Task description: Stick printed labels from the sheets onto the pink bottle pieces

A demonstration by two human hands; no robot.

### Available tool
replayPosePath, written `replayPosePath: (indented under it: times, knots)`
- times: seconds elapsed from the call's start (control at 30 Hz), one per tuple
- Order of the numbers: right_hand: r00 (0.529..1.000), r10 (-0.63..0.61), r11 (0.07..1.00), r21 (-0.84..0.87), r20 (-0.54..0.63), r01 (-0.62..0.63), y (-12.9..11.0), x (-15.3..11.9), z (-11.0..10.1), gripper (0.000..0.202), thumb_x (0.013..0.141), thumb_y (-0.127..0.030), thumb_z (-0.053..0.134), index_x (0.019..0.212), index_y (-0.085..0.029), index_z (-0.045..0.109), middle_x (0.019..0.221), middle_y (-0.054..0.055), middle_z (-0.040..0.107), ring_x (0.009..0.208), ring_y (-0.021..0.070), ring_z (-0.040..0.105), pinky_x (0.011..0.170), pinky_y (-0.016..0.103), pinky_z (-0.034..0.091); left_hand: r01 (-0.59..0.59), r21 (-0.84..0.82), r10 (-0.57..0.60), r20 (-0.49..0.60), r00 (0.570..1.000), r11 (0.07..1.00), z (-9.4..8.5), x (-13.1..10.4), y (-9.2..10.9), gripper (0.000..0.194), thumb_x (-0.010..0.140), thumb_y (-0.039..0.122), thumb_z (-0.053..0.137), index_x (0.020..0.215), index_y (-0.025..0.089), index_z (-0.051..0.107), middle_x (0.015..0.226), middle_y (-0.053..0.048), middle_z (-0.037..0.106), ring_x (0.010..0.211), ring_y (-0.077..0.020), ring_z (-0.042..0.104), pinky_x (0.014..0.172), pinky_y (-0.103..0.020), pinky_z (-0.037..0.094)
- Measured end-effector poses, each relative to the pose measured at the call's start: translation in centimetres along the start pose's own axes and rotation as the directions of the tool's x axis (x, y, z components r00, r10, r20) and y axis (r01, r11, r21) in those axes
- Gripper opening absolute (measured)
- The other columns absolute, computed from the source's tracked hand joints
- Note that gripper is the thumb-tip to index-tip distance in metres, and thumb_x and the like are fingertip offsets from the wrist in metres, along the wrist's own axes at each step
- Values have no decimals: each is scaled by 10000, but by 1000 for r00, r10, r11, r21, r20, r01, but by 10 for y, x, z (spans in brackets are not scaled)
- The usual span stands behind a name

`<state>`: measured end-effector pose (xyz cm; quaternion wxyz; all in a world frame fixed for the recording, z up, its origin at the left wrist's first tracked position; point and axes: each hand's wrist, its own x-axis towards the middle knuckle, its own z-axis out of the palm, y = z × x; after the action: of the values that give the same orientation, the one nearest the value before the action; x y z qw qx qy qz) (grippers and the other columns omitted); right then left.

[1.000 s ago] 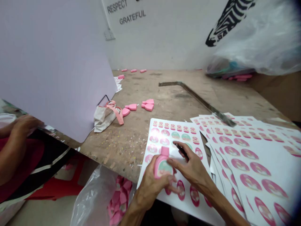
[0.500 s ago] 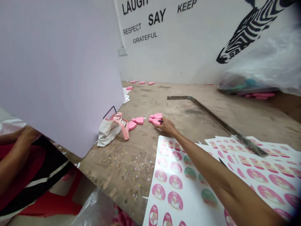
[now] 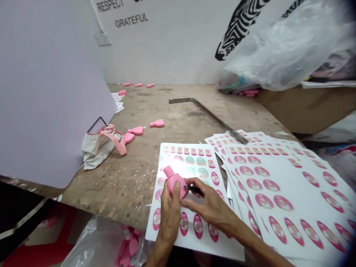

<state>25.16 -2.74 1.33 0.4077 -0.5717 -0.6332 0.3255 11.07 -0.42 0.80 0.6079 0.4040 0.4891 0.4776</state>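
My left hand [image 3: 170, 213] is closed around a pink bottle-shaped piece [image 3: 172, 178], its neck tilted up to the left and my thumb across its face. In my right hand [image 3: 207, 205] a slim black pointed tool [image 3: 194, 189] is pinched, with its tip at the right side of the pink piece. What kind of tool it is, I cannot tell. Both hands are above a sticker sheet [image 3: 191, 237] printed with pink and green labels.
More sticker sheets [image 3: 294, 174] lie fanned out at right, under one end of a bent metal bar [image 3: 214, 119]. Pink pieces [image 3: 136, 130] lie near a white cloth bag [image 3: 96, 150] with pink straps. A grey panel [image 3: 52, 85] stands left. Below the table edge, a plastic bag [image 3: 97, 241] holds pink pieces.
My right hand has come back from the middle of the table to the sticker sheet. One of the two pink pieces there is now in my left hand, which has come into view.
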Motion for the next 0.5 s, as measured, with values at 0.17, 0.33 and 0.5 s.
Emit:
replayPosePath:
  times: [0.17, 0.33, 0.5]
  knots:
    - [916, -32, 913, -385, -400, -136, 58, -18, -41, 225, 913, -385, 447, 962, -201, 566, 773, 21, 638, 628, 154, 570, 581, 282, 423, -6, 193, -26, 161, 987, 981, 22, -5, -5, 427, 837, 519, 551, 1048, 149, 535, 794, -62, 653, 586, -181, 647, 547, -303, 555]
    - [909, -254, 748, -663, -331, -32, 82, -17, -40, 163, 907, -310, 486, 860, -189, 586, 797, 31, 647, 754, 189, 562, 697, 320, 363, -43, 243, -25, 267, 963, 969, 43, 2, -15, 383, 832, 488, 580, 984, 137, 565, 675, -32, 622, 621, -177, 660, 589, -268, 546]
    - [902, -317, 660, -751, -294, -13, 79, -16, -33, 184, 916, -290, 480, 822, -173, 587, 762, 46, 633, 733, 185, 543, 686, 314, 323, -49, 184, -8, 294, 956, 982, 48, 7, -24, 435, 827, 530, 566, 1021, 141, 564, 788, -58, 618, 716, -227, 696, 567, -275, 552]
